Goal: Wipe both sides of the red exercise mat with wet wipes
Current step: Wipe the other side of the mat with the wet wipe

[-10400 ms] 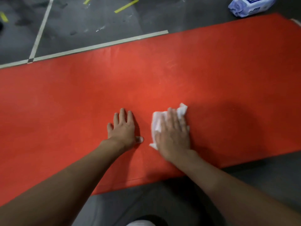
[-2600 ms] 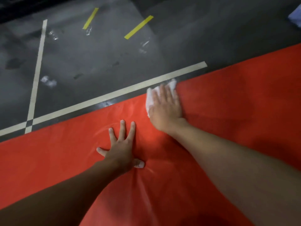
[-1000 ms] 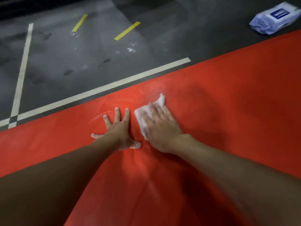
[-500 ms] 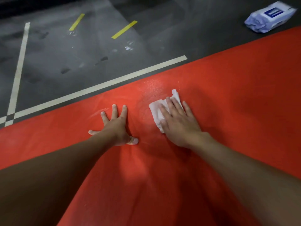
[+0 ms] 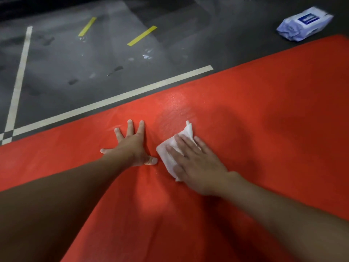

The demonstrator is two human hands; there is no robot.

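Right hand: we see our right hand (image 5: 196, 167) lying flat, fingers straight, on top of a white wet wipe (image 5: 170, 150) and pressing it onto the mat; no finger curls round it.
Left hand: our left hand (image 5: 132, 146) is spread wide, palm down, thumb out to the side, holding nothing and resting on the mat just beside the wipe.
Wet wipe: crumpled, partly hidden under our palm, with one corner poking out past the fingertips.
Red exercise mat (image 5: 264, 110): it lies flat on the floor under both hands, with a wet sheen on its surface just beyond them.
Floor (image 5: 94, 63): dark grey, with a pale tape line (image 5: 132, 91) running near the mat's far edge and two short yellow strips (image 5: 142, 35) farther off.
Pack of wipes (image 5: 304, 23): pale blue with a dark label, slightly blurred, on the floor near the mat's far edge and well apart from our hands.
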